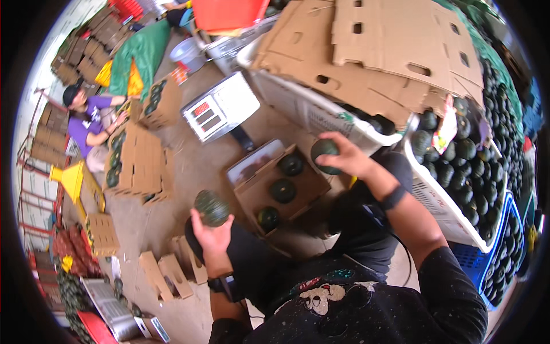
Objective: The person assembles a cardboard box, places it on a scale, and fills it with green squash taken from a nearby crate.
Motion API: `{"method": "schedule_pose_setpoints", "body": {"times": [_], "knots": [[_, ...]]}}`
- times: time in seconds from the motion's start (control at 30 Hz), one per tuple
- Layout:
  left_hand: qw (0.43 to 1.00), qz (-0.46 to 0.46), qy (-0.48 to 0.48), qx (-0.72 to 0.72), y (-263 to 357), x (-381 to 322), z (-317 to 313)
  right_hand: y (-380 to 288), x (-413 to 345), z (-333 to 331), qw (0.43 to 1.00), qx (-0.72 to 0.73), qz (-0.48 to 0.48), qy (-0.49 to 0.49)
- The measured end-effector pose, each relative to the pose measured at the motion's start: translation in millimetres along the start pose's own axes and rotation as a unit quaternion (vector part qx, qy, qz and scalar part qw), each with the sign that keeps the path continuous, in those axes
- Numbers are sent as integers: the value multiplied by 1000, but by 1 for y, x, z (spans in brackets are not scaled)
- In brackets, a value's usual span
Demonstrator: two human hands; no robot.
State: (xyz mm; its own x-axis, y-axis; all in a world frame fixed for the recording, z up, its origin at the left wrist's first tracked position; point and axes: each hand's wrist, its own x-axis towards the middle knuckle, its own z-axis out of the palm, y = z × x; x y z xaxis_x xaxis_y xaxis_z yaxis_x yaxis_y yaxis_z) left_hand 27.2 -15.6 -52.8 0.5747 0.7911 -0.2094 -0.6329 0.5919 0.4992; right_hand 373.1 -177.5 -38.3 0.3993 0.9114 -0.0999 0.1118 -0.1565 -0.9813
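My left hand [212, 232] holds a round dark green squash [212, 208] from below, over my left thigh. In my right hand [343, 157] is another dark green squash [325, 155], gripped at its right side above the corner of an open cardboard box [307, 189]. Three squashes lie in a row in that box: one near the far end [291, 164], one in the middle [282, 190] and one near the close end [268, 218]. The box stands on the floor between my legs. Beyond it is a digital weighing scale [236, 96] with a lit red display.
White plastic crates [451, 225] at my right hold many squashes; flattened cardboard [378, 86] covers one. A blue crate [472, 260] stands beside them. At left, a person in a purple shirt [88, 124] sits by filled cardboard boxes [137, 161]. Small empty cartons [172, 275] lie near my left leg.
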Motion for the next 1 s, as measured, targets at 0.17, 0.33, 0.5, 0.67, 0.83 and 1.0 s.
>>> {"method": "schedule_pose_setpoints", "body": {"times": [0.17,0.33,0.5,0.67,0.83,1.0], "knots": [[998,-18,-36,57,13,-13,-3,92,44,101,878,-466,96,-56],[999,-9,-15,50,13,-11,-10,157,33,136,859,-500,83,-75],[996,44,-21,80,17,-16,-6,168,27,154,911,-392,-46,-120],[996,31,-59,53,14,-14,-4,150,26,190,956,-283,-70,-20],[995,-62,-15,80,12,-17,4,8,8,185,944,177,-95,-261],[878,-175,-13,445,-4,-17,22,10,-21,168,950,107,-160,-247]]}}
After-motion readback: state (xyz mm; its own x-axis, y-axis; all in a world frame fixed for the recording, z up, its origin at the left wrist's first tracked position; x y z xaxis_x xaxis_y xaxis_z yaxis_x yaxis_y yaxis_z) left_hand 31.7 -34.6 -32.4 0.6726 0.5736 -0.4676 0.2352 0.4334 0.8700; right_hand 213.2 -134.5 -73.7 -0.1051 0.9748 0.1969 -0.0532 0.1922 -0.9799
